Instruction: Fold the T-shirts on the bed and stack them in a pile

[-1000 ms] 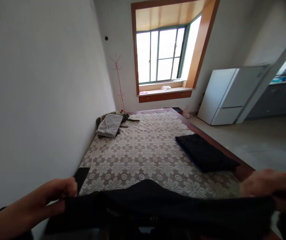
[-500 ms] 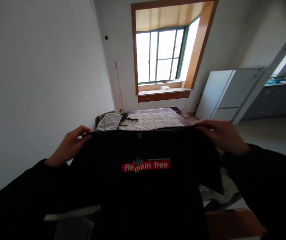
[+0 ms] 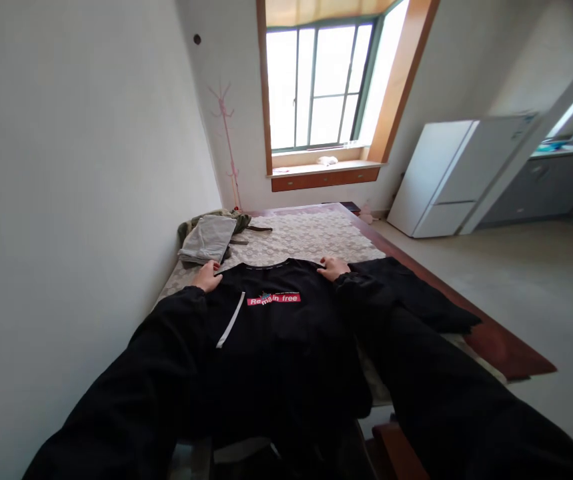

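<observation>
There were two hands [image 3: 207,277], one printed shirt [image 3: 286,347], one grey cloth [image 3: 209,237], one dark pile [image 3: 419,287], one bed [image 3: 301,233], one coat stand [image 3: 223,108], one window [image 3: 331,77], one refrigerator [image 3: 441,177]

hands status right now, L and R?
Left hand: at one shoulder of the black T-shirt; can't tell if its fingers are closed.
Right hand: at the other shoulder; grip can't be told either.

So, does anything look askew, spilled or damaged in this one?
One thing: on the black shirt, a white strip slants across the front, just left of the nearly level red print. It looks like a sleeve edge flopped inward. I see no spill or damage.
</observation>
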`<action>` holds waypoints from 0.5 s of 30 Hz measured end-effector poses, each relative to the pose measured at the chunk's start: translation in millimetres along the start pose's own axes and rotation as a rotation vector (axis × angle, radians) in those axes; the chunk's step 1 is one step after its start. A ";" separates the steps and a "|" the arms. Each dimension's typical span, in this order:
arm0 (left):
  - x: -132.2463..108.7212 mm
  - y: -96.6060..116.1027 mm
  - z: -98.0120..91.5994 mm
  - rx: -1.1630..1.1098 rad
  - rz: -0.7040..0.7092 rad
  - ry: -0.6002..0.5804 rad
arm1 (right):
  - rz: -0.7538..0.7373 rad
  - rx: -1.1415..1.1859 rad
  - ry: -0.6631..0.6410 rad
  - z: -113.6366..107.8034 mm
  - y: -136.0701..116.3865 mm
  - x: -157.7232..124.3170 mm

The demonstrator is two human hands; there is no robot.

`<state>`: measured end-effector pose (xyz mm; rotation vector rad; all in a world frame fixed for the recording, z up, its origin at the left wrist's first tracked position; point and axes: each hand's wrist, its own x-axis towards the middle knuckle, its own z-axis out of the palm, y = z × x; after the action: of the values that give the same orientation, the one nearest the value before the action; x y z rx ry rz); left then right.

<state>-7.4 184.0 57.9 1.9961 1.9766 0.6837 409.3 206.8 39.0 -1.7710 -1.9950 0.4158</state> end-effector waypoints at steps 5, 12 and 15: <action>-55.4 -6.1 -1.4 -0.010 0.022 0.007 | -0.017 -0.033 0.081 -7.5 20.9 -27.5; -217.7 -21.4 -20.2 -0.297 -0.240 -0.099 | 0.098 0.265 -0.162 -24.4 50.7 -215.3; -274.3 -30.7 -4.5 -0.489 -0.490 0.062 | 0.272 0.383 -0.146 -8.0 49.1 -285.3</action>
<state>-28.0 -86.2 5.0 1.1691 1.9729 0.9851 479.7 -69.1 -13.8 -1.8012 -1.6245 0.9696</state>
